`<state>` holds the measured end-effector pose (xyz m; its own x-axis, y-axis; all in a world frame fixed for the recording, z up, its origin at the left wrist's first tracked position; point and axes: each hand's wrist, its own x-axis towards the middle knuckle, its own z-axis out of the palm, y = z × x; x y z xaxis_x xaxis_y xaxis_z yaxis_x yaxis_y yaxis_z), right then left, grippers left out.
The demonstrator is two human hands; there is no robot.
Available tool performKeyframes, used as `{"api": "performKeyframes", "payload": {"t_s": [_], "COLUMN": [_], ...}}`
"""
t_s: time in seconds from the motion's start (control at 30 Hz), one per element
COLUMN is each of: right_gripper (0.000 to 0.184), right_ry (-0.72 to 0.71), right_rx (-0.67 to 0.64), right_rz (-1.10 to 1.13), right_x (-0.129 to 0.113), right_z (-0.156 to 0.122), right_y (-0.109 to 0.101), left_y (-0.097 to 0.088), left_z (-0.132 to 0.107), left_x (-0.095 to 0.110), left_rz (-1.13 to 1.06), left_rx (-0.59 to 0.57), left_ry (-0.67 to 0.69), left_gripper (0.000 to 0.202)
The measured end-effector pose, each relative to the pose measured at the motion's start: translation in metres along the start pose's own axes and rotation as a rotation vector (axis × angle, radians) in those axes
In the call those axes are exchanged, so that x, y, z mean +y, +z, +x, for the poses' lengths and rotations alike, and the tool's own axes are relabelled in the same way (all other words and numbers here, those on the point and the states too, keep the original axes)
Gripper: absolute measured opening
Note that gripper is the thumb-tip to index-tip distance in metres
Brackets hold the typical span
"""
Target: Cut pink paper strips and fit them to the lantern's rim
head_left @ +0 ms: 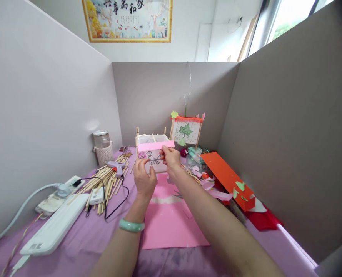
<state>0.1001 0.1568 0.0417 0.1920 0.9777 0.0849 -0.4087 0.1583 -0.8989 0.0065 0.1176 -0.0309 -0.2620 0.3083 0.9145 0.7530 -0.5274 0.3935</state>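
A small box lantern (pixel 154 158) of wooden sticks and white paper, with a butterfly drawn on its front, stands on the purple cloth. A pink paper strip (pixel 155 145) lies along its top front edge. My right hand (pixel 171 158) pinches the strip near its right end. My left hand (pixel 144 178), with a green bangle at the wrist, has its fingers curled against the lantern's lower front. A pink paper sheet (pixel 171 219) lies under my forearms.
A finished lantern with a green leaf (pixel 186 130) stands behind. Wooden sticks (pixel 110 181) and a glue gun (pixel 116 166) lie at left, with a power strip (pixel 55 227) and a jar (pixel 103 148). Orange card (pixel 227 177) and paper scraps lie at right. Grey partitions enclose the desk.
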Motion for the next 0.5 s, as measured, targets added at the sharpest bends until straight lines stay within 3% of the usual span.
{"api": "performKeyframes", "payload": {"t_s": [0.2,0.5], "right_gripper": [0.017,0.015], "right_ry": [0.012,0.075], "right_rx": [-0.090,-0.103], "right_rz": [-0.050,0.007], "right_x": [-0.0022,-0.0002], "right_z": [-0.0010,0.0021], "right_y": [-0.0016,-0.0060], "left_y": [0.0012,0.0011], "left_z": [-0.0016,-0.0018], "left_x": [-0.0007,-0.0005], "left_rz": [-0.015,-0.005], "left_rx": [-0.015,-0.023], "left_ry": [-0.007,-0.005], "left_gripper": [0.025,0.024]}}
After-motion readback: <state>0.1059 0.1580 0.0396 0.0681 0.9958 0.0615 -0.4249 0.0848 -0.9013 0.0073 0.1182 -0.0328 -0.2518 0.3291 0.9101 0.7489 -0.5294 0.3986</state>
